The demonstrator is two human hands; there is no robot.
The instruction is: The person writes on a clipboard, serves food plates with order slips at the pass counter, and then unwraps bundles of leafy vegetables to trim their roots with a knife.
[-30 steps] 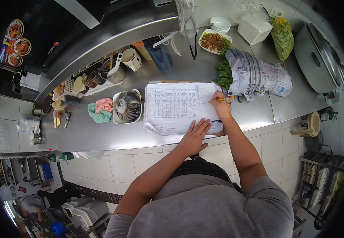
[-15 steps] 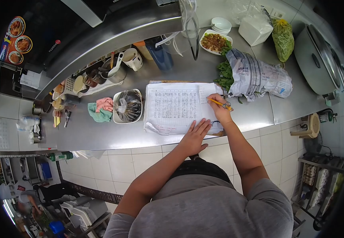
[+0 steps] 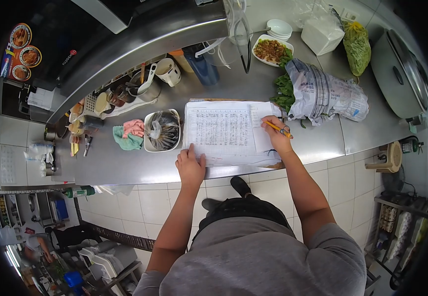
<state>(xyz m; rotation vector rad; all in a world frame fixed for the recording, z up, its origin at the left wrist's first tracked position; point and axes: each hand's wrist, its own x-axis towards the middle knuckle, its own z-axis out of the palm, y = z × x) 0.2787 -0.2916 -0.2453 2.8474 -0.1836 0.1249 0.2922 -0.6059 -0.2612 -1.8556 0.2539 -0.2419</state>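
Note:
A stack of papers [image 3: 219, 153] lies on the steel counter, its upper sheet covered with a handwritten grid. My left hand [image 3: 191, 168] rests at the lower left corner of the stack, fingers stretched over the sheet and thumb apart. At the right side, my right hand [image 3: 278, 138] is closed around a yellow-orange pen [image 3: 284, 132]; its writing end is by a narrower sheet [image 3: 260, 126]. Just left of the stack stands a white tub [image 3: 148, 144] with a dark-filled plastic bag [image 3: 164, 130] in it.
Pink and green cloths [image 3: 130, 140] lie left of the tub. Leafy greens in a printed bag [image 3: 327, 93], a dish of chopped food [image 3: 272, 50] and a large grey cooker [image 3: 396, 74] occupy the right side. A person [image 3: 38, 246] is at the lower left.
My left hand has moved left, from the lower right of the papers to their lower left corner. My right hand keeps the pen near the narrow sheet. The view has shifted slightly.

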